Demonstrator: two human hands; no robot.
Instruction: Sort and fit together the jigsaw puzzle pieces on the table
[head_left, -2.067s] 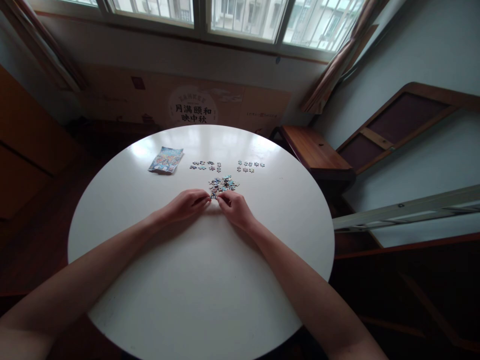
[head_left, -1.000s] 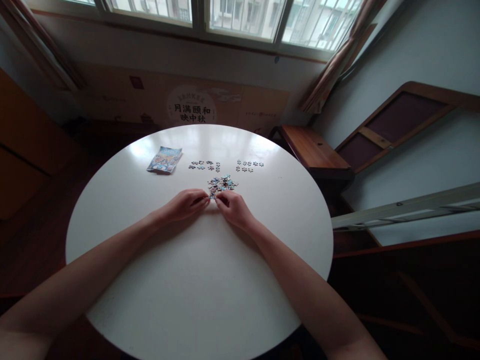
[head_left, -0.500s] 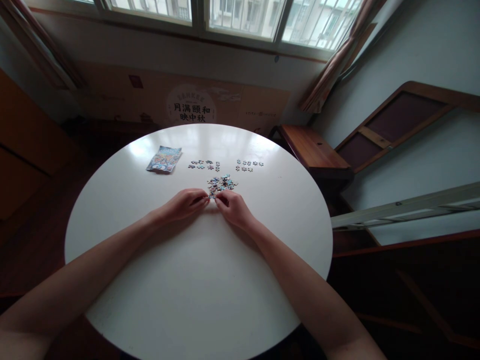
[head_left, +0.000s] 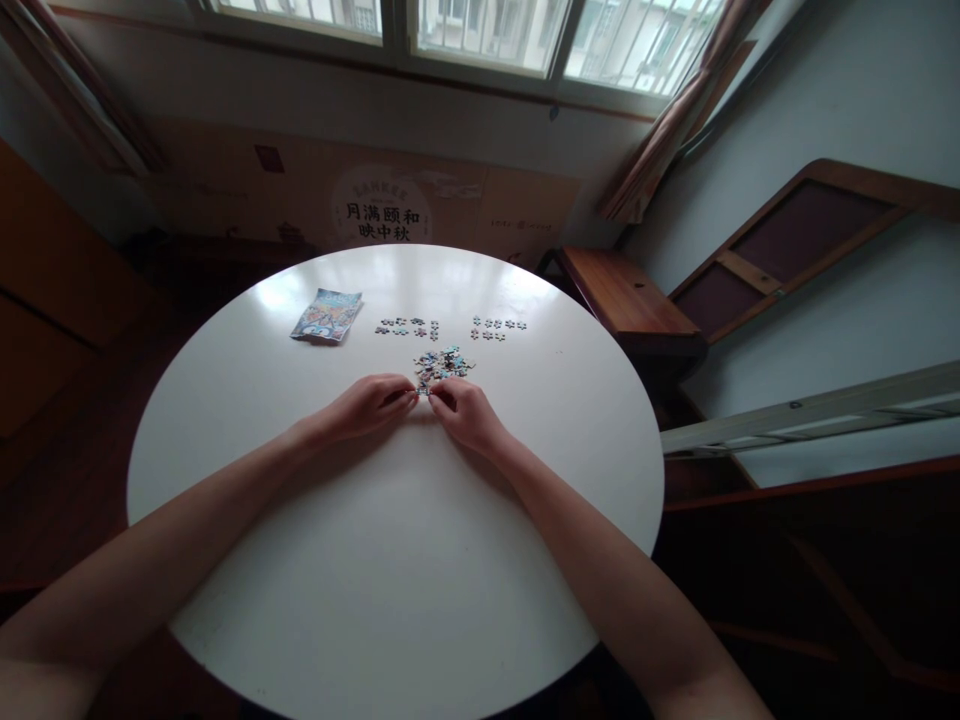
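Observation:
At the near edge of a loose heap of jigsaw puzzle pieces (head_left: 448, 362), my two hands meet with their fingertips almost touching. A small puzzle piece (head_left: 423, 391) sits between them. My left hand (head_left: 379, 398) pinches its left side, fingers closed. On the other side my right hand (head_left: 465, 408) is closed too, thumb and forefinger at the piece's right side. Whether it is one piece or two joined is too small to tell. Behind the heap, sorted pieces lie in a left group (head_left: 409, 328) and a right group (head_left: 499, 328), each in short rows.
A colourful printed sheet or packet (head_left: 328, 316) lies at the far left of the round white table (head_left: 390, 580). Past the table's right edge stands a wooden bench (head_left: 626, 290). A printed board (head_left: 247, 200) leans below the window.
Both hands stay at nearly the same spot with the piece between their fingertips. The whole view has shifted very slightly.

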